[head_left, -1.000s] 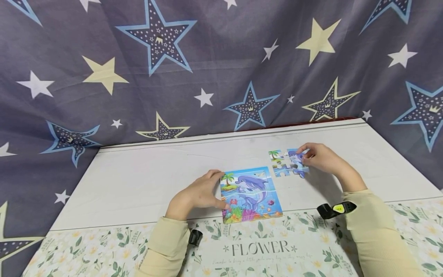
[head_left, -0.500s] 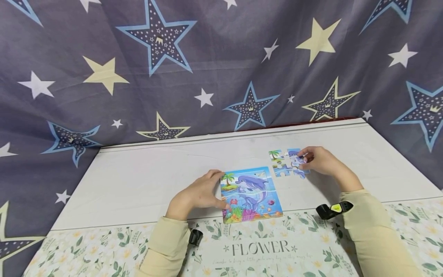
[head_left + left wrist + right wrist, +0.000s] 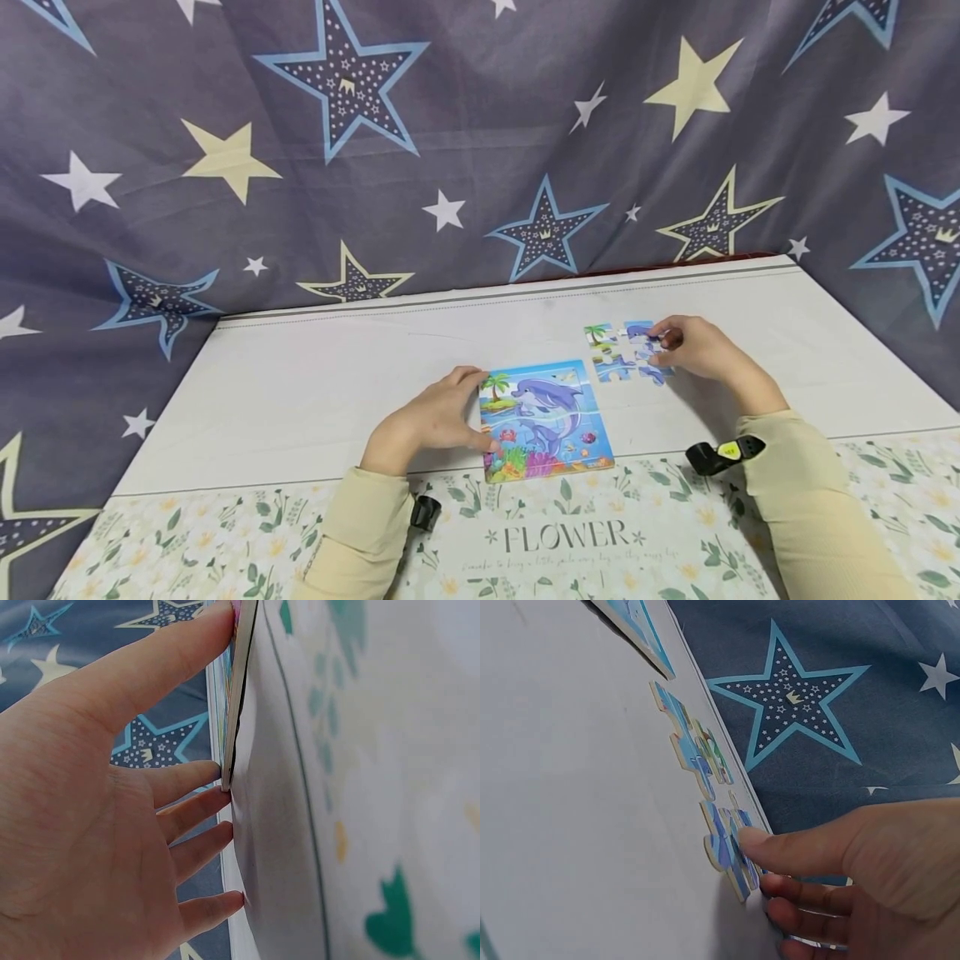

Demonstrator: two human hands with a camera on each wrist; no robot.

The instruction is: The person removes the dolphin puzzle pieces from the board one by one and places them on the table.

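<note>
**Guide the dolphin pieces from the edge, flat against the bench**

The step in hand seems to be lining up loose puzzle pieces, right of the frame's centre. The right hand grips the dolphin pieces at their right side, thumb and fingers bent about them; exactly which piece takes the hold is hidden. Light, level pressure should serve best: pushing from one corner could swing a piece round or ride its tab over its neighbour. A gap separates them from the palm-tree pieces to their left, so tabs and notches should be matched before any firm push. The left hand, near the centre, has its fingers spread along the left edge of the picture board, thumb on its face; that should steady it as a reference.

The board lies flat just below and left of the pieces, bright and glossy: purple dolphins, a palm island at upper left, coral along the bottom. The pieces repeat those colours, with pale cut edges and rounded tabs.
</note>
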